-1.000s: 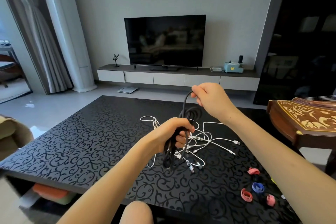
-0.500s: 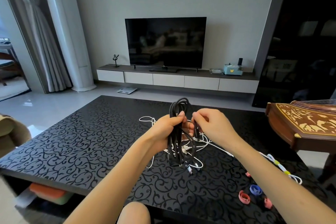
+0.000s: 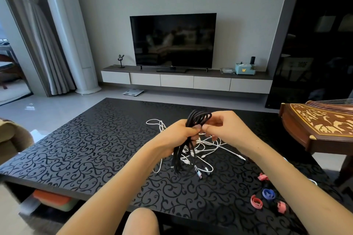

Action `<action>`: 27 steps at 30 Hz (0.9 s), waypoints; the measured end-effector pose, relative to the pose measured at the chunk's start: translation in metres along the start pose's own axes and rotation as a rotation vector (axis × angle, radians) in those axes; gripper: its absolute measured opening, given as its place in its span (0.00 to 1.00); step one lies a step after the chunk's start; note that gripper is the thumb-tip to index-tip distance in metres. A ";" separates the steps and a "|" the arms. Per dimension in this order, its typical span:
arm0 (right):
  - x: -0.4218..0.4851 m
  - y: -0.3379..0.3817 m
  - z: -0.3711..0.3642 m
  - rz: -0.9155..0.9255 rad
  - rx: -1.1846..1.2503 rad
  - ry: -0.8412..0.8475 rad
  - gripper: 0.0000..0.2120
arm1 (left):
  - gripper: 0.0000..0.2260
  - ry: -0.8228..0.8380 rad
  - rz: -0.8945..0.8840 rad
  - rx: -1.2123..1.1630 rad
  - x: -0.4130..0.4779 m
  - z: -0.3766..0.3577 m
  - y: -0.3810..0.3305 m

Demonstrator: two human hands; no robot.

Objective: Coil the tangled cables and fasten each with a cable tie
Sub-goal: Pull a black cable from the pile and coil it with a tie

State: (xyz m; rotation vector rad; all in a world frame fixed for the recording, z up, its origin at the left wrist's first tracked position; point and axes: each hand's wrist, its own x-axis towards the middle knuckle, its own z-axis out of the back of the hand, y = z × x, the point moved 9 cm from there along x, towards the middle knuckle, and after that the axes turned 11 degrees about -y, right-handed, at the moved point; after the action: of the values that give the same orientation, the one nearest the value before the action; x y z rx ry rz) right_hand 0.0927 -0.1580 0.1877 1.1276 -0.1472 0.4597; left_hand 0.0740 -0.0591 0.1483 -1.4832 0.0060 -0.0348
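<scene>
- The coiling step is in hand: the black cable (image 3: 198, 117) is gathered into a long bundle of loops, held up over the middle of the counter (image 3: 95, 149). Its top bend stands above the hands and its plug ends hang close to the surface.
- The left hand (image 3: 177, 135) has its fingers wrapped tight round the bundle's waist. The right hand (image 3: 227, 129), touching it, has its fingers curled and pinching the loops just under the top bend (one strand or several, I cannot tell).
- The coil looks nearly finished but has no tie on it. The next move probably calls for the left hand to clamp the loops alone while the right lets go and fetches a tie.
- The cable ties (image 3: 268, 194) (pink and blue, rolled up) lie by the counter's near right corner, well apart from the hands.
- The white cables (image 3: 210, 143) sprawl in a tangle right beneath the bundle, where the dangling plugs could snag them.
- A wooden instrument (image 3: 321, 126) stands off the counter's right edge.
</scene>
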 end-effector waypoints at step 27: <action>-0.033 -0.097 -0.003 -0.040 -0.009 -0.218 0.19 | 0.35 0.348 0.373 0.154 -0.008 -0.076 0.069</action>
State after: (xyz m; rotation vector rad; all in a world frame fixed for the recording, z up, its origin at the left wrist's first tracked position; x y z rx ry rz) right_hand 0.1038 -0.1982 0.0936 1.1683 -0.3162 0.2995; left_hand 0.0655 -0.1282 0.0725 -1.2867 0.5487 0.0092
